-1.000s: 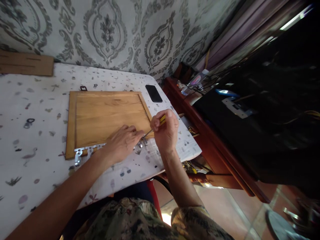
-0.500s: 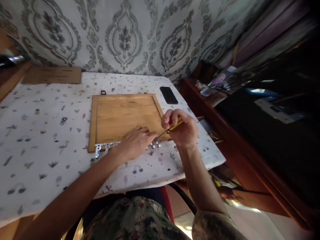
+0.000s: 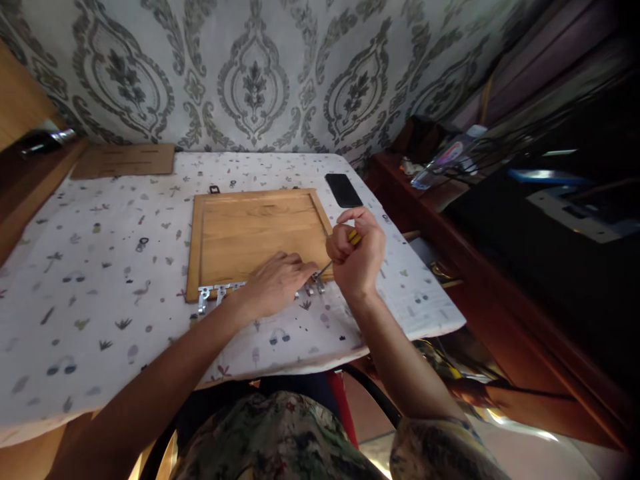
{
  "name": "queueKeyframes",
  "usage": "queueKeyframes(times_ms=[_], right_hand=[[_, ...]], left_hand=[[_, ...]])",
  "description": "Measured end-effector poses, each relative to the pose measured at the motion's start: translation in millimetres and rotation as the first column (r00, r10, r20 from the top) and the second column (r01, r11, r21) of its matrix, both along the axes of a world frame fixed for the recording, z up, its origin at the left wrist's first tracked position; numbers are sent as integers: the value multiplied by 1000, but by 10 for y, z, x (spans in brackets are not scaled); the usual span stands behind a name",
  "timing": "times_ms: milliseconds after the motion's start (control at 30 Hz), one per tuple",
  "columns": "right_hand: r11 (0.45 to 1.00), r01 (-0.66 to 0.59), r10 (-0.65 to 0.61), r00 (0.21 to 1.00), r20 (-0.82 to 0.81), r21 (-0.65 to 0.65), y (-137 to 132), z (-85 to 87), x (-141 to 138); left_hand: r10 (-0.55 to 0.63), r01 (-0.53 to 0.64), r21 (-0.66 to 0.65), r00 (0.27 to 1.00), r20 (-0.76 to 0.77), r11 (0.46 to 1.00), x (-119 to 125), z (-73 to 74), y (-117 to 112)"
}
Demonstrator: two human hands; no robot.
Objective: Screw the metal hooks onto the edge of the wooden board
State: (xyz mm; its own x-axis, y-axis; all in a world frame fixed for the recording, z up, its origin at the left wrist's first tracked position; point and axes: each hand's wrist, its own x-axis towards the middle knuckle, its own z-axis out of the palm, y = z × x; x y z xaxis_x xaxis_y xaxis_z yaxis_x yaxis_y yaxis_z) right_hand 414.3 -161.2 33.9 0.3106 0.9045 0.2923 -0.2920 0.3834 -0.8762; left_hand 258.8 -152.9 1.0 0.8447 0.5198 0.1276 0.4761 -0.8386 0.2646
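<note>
A framed wooden panel (image 3: 250, 233) lies flat on the table. Along its near edge runs a silver metal hook rail (image 3: 203, 300), whose hooks hang past the wood toward me. My left hand (image 3: 277, 287) is closed over the middle of the rail, pressing it to the panel and hiding part of it. Its fingertips are close to the rail's right end. My right hand (image 3: 357, 257) is wrapped around the yellow handle of a screwdriver (image 3: 355, 237). The slanted shaft points down-left, its tip at the rail's right end beside my left fingers. Any screw there is too small to make out.
Beyond the panel's far right corner lies a black phone (image 3: 343, 191). A flat brown cardboard piece (image 3: 123, 160) rests at the far left against the wall. Right of the table stands a dark red cabinet (image 3: 450, 227) with a clear bottle (image 3: 450, 157) on it.
My right hand has turned and its fingers have closed further around the screwdriver handle. The left hand stays on the rail. The whole view has shifted slightly.
</note>
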Motion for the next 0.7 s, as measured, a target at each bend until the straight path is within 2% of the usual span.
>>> queueKeyframes(times_ms=[67, 100, 233, 333, 467, 600, 633, 700], right_hand=[[997, 75, -75, 997, -2, 20, -19, 1, -51], [998, 58, -59, 998, 10, 20, -21, 2, -58], [984, -173, 177, 977, 115, -45, 29, 10, 32], [969, -236, 245, 958, 149, -74, 82, 24, 132], [980, -181, 187, 979, 78, -78, 92, 52, 116], [998, 31, -29, 999, 38, -59, 25, 74, -17], [998, 53, -51, 998, 45, -47, 6, 78, -34], [999, -27, 29, 997, 73, -23, -18, 84, -23]], left_hand=[[-8, 8, -11, 1000, 21, 1000, -3, -27, 8], [-12, 12, -16, 1000, 29, 1000, -4, -42, 12], [-13, 13, -11, 999, 42, 1000, -7, -85, 28], [-1, 1, 9, 999, 40, 1000, -10, -88, 28], [-6, 6, 0, 999, 43, 1000, -13, -94, 30], [-21, 23, -35, 998, 56, 999, -10, -110, 40], [-21, 23, -38, 998, 55, 999, -9, -108, 40], [-13, 15, -39, 998, 55, 999, -6, -98, 34]])
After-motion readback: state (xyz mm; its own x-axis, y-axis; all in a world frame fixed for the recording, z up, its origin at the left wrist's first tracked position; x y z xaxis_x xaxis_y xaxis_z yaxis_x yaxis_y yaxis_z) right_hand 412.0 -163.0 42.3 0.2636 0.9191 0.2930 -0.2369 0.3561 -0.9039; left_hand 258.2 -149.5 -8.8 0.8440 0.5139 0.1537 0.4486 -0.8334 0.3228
